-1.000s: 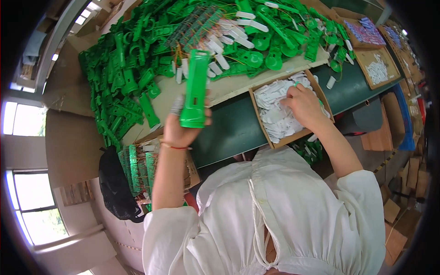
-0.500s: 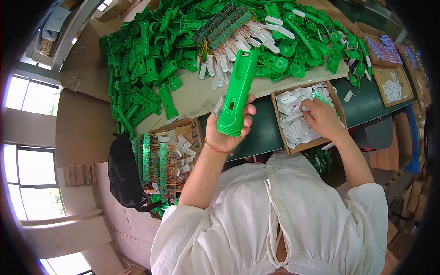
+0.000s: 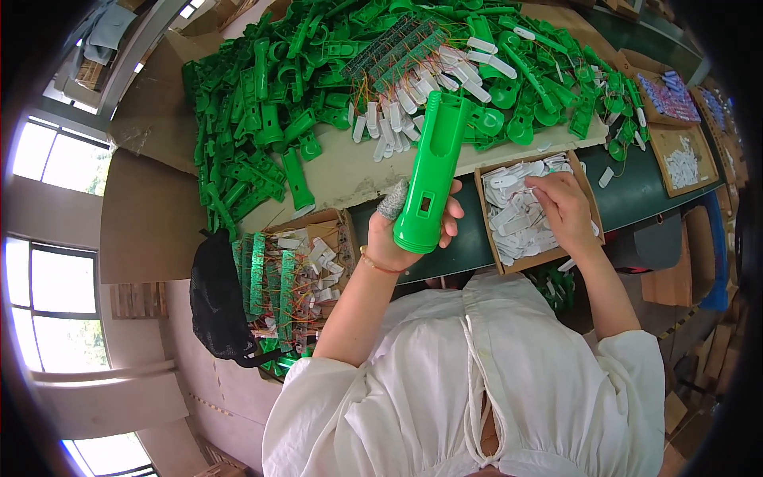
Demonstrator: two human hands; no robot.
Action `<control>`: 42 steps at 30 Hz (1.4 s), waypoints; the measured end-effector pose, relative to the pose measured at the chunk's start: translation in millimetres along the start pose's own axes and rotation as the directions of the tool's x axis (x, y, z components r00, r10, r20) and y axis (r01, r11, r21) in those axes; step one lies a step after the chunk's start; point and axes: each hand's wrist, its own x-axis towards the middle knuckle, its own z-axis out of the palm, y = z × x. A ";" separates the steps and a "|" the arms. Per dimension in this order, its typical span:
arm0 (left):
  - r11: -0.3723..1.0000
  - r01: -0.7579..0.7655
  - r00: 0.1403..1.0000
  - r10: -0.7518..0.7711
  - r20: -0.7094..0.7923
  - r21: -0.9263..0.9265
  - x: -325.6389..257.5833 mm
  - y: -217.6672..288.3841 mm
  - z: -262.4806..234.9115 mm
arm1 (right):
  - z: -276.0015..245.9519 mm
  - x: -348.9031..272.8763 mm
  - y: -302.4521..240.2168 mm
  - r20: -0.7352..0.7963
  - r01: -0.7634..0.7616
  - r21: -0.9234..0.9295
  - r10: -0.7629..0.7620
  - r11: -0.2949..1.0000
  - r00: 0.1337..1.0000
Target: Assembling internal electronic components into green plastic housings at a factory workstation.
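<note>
A green plastic flashlight casing point(image 3: 435, 175) stands tilted in my left hand point(image 3: 397, 238), whose fingers wrap round its threaded lower end. The casing has a long open slot in its upper part and a small square hole below. A grey wrap covers my left thumb. My right hand point(image 3: 566, 208) is over a cardboard box point(image 3: 494, 242) of white plastic pieces point(image 3: 517, 213). Its thumb and fingers are pinched together at the top of the pile. Whatever lies between those fingertips is too small to make out.
Green casing parts point(image 3: 262, 103) are heaped at the back, with circuit boards point(image 3: 393, 52) and wired white pieces on top. Another box of wired boards point(image 3: 270, 278) stands at the left beside a black mesh bag point(image 3: 216, 298). Small trays point(image 3: 682, 163) sit at the far right.
My left hand has shifted slightly right and down with the casing. My right hand has turned a little and stays over the box of white pieces. The whole view has shifted slightly.
</note>
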 end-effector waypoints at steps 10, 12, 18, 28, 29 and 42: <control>0.990 -0.069 0.994 0.078 -0.072 0.126 1.5 -12.4 2.3 | -0.1 -3.6 -38.0 0.069 -0.277 0.757 0.348 0.593 0.935; 0.960 -0.017 0.957 0.096 -0.272 0.278 3.4 -19.9 9.0 | 6.7 -3.2 -42.1 0.169 -0.342 0.801 0.363 0.491 0.917; 0.673 0.016 0.916 0.287 -0.281 0.739 10.0 -55.2 14.3 | 30.1 -1.2 -58.8 0.325 -0.468 0.830 0.419 0.303 0.848; 0.766 0.176 0.977 -0.057 -0.207 0.619 -2.5 -51.9 8.5 | 29.8 -5.4 -49.5 0.361 -0.485 0.864 0.503 0.137 0.785; 0.586 0.152 0.979 0.018 -0.201 0.795 -1.6 -51.9 7.3 | 28.0 -6.6 -54.4 0.406 -0.541 0.815 0.461 0.207 0.789; 0.003 0.031 0.996 0.085 -0.031 1.000 1.5 -53.1 25.6 | 29.6 -12.8 -61.3 0.309 -0.503 0.701 0.421 0.506 0.853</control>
